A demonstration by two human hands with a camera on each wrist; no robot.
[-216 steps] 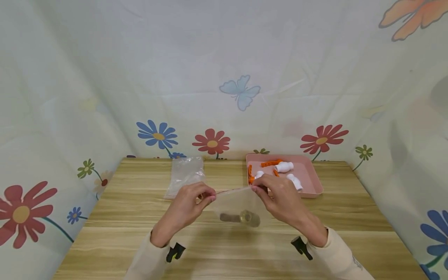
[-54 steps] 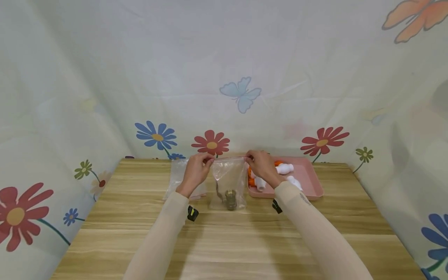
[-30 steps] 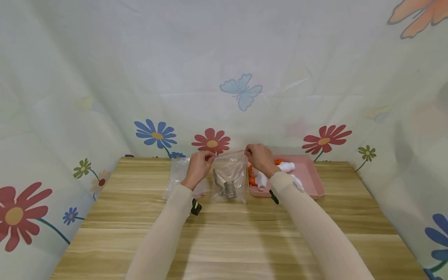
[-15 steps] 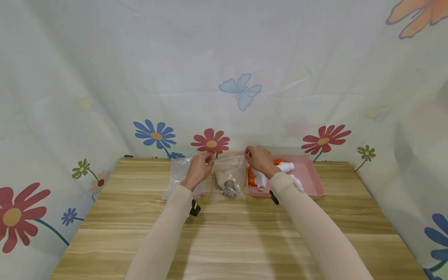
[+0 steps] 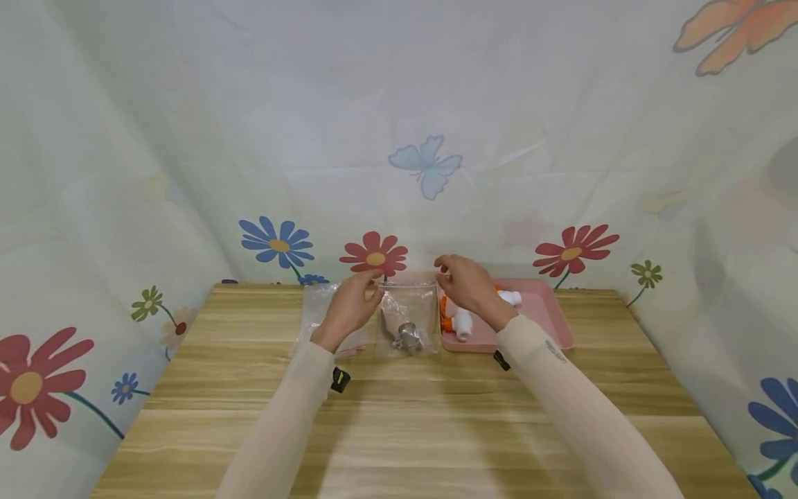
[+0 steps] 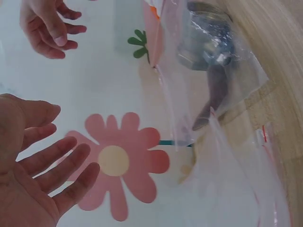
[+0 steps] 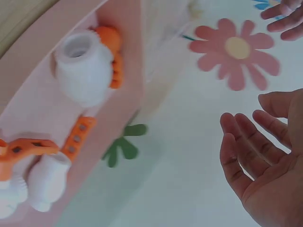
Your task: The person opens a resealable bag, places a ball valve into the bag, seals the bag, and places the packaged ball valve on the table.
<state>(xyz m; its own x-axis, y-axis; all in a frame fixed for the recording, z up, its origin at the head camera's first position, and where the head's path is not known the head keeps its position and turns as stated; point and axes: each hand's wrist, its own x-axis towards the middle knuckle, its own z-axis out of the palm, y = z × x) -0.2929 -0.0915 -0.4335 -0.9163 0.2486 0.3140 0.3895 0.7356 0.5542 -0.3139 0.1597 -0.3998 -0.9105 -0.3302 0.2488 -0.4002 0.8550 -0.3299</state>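
A clear zip bag (image 5: 408, 299) lies on the table between the pink tray and some other bags. Inside it sits a metal ball valve (image 5: 408, 337) with a long lever handle, also visible through the plastic in the left wrist view as a metal valve (image 6: 208, 45). My left hand (image 5: 350, 305) hovers at the bag's upper left corner, fingers spread and holding nothing. Off the upper right corner is my right hand (image 5: 469, 284), its fingers loosely bent and nothing in them. The wrist views show both palms bare: left hand (image 6: 42, 165), right hand (image 7: 267, 158).
The pink tray (image 5: 551, 326) on the right holds several white plastic valves (image 5: 461, 324) with orange handles, partly hidden by my right arm. Flat clear bags (image 5: 316, 308) lie at the left under my left hand. A flowered cloth (image 5: 280, 138) hangs behind the table's far edge.
The bag with the valve went from being held up nearer me to lying at the back between the bags and the tray. Both hands have just let go of its top edge, fingers spreading.
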